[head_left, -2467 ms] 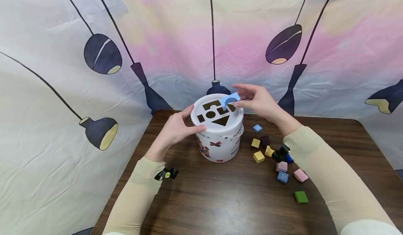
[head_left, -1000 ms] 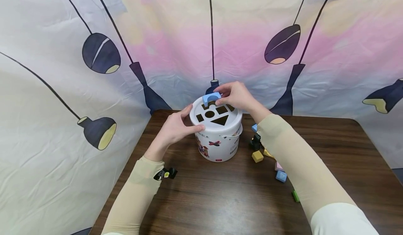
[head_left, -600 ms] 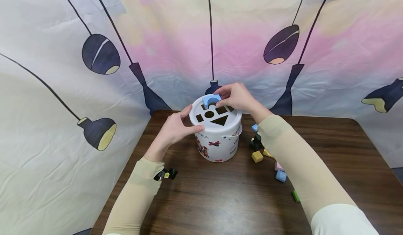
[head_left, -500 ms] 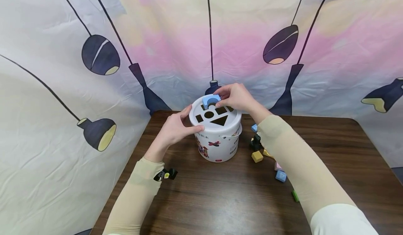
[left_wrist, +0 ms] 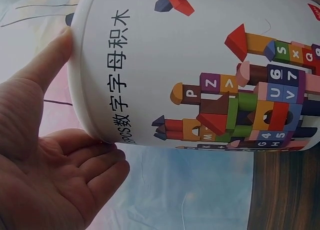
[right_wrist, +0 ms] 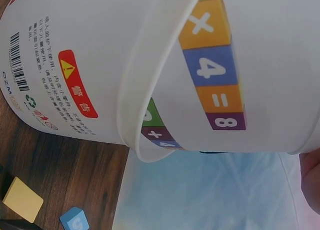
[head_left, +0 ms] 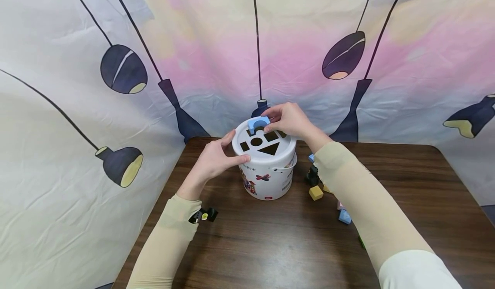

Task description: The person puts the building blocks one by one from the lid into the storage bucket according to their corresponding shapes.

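Observation:
A white bucket (head_left: 270, 188) stands upright on the table, its white lid (head_left: 285, 146) cut with several shaped holes. With thumb and fingers spread around the lid's rim, my left hand (head_left: 214, 158) holds the bucket; the left wrist view shows its fingers (left_wrist: 107, 175) against the side. Between the thumb and fingers of my right hand (head_left: 291, 119) is a pinched light blue arch block (head_left: 253, 125). It sits right at the arch-shaped hole on the far side of the lid, covering part of that hole. The right wrist view catches only a bit of that hand at its edge.
Loose blocks lie right of the bucket, partly hidden by my right forearm: a yellow one (head_left: 316, 193), a blue one (head_left: 344, 216) and a green one (head_left: 361, 242). The bucket's white handle (right_wrist: 145, 89) hangs at its right side. A patterned cloth (head_left: 216, 65) rises behind the table.
My right hand has carried the blue arch block leftward across the lid and lowered it to the arch-shaped hole. In the last half second it has barely moved. My left hand stays at the rim.

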{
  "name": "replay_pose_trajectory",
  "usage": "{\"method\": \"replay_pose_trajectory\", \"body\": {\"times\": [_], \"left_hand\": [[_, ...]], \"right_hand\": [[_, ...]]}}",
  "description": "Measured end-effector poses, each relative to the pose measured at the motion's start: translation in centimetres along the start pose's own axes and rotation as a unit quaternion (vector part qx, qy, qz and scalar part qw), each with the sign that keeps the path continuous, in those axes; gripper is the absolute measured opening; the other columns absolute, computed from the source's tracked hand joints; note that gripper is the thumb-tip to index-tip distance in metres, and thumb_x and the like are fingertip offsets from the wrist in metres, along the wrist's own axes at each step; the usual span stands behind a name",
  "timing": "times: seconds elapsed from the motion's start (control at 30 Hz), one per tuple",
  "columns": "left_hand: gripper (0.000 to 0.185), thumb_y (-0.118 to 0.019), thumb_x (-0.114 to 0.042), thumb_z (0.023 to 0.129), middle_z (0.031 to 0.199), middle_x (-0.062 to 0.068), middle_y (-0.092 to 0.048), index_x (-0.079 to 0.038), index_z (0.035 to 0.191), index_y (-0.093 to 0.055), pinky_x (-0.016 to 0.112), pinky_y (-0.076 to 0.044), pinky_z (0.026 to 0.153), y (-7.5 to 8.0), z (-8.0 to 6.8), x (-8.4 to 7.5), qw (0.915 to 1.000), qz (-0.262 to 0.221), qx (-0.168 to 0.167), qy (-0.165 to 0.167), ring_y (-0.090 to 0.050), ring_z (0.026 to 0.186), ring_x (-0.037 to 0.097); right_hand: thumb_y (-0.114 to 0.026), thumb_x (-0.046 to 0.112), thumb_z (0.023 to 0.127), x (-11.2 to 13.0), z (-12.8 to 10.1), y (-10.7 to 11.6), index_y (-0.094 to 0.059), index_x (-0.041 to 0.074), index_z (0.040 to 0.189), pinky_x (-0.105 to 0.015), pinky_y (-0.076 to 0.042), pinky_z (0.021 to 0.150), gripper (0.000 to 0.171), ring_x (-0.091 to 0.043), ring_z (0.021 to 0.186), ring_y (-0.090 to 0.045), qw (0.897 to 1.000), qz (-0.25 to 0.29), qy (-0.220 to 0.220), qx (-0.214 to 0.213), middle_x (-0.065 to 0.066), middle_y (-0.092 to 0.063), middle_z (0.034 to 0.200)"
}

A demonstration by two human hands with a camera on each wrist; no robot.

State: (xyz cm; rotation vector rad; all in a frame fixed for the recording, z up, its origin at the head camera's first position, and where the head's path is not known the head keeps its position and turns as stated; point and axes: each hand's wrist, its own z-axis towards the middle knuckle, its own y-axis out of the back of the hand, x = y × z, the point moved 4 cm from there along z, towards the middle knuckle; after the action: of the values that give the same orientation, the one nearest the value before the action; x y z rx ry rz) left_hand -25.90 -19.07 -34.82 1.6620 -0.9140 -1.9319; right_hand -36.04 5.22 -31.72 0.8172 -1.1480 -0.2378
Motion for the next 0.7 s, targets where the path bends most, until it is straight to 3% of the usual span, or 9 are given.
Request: {"method": "replay_pose_trajectory", "body": {"times": [0.7], "left_hand": [[0.114,-0.086,-0.067,0.082,0.171,-0.004,-0.033,-0.013,0.168,-0.033,0.049,-0.036,0.123,-0.12,0.14,0.26,1.0000,-0.002,-0.002,0.000,-0.030,0.157,0.019]], "right_hand": [[-0.093,0.023,0.088,0.07,0.10,-0.23,-0.077,0.013,0.132,-0.040,-0.059,0.095,0.048,-0.020,0.110,-0.074,1.000,-0.003,0.000,0.019,-0.005,-0.079,0.119]]}}
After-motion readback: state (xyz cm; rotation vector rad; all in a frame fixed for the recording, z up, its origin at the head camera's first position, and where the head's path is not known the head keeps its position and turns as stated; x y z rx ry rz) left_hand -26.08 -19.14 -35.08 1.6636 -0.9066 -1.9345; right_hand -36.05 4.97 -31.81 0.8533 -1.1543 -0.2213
